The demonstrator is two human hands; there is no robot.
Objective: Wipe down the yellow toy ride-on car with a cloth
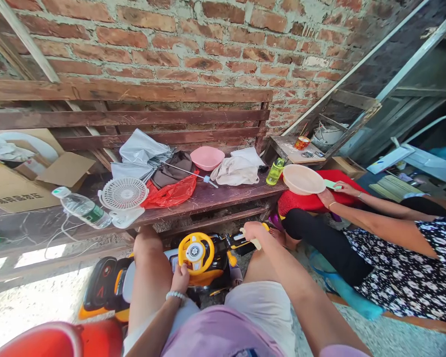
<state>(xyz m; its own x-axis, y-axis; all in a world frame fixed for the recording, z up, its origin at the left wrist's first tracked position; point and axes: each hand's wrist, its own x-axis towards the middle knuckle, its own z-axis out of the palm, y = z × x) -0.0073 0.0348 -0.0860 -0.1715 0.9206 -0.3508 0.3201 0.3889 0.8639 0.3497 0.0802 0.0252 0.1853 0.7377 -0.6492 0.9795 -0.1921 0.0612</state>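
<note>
Below me is a black and yellow ride-on toy car (106, 275) with a yellow steering wheel (196, 253). My left hand (181, 278), a beaded bracelet at its wrist, is closed at the wheel's lower left rim. Further right, my right hand (255, 232) is closed around a pale yellow flat piece (256, 244) whose kind I cannot make out. It is over the toy's black and yellow front arm (240, 238). A yellow tip shows just beyond that hand, and its fingers are partly hidden.
On the wooden bench (208, 196) lie a fan (124, 193), water bottle (87, 210), silver umbrella (141, 153), red bag (171, 193), pink basin (207, 157) and green bottle (275, 171). At right a co-worker's hands hold a light green piece (332, 185) beside a cream basin (304, 179).
</note>
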